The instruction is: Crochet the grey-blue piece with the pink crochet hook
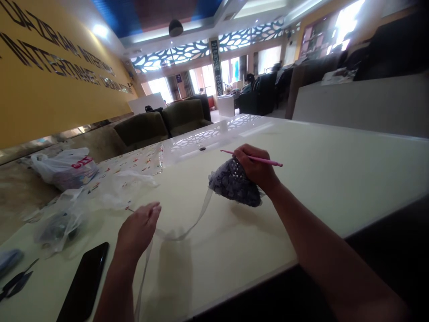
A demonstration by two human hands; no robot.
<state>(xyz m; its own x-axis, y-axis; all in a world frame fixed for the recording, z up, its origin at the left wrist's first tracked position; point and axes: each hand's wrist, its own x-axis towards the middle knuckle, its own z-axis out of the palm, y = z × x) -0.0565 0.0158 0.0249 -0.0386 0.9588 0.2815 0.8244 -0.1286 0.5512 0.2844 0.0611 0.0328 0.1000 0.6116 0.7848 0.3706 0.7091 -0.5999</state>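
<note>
Near the front edge of the tabletop (321, 179), a loose grey strip (205, 206) is trailed past the left hand (139, 228); whether it is pinched there cannot be told. Farther off, above the tabletop, the piece (231, 185) and a pink hook (263, 159) are clasped in the right hand's (259, 173) grip. It seems partly worked, the strip left unworked. Its dark grey-purple body is ruffled, with openwork near the fingers.

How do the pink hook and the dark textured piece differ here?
The pink hook is thin and straight; the dark textured piece is broad and bulky. The hook looks smooth, the piece ruffled. The hook is bright, while the piece is a dull grey-blue. Both are held in the right hand.
</note>
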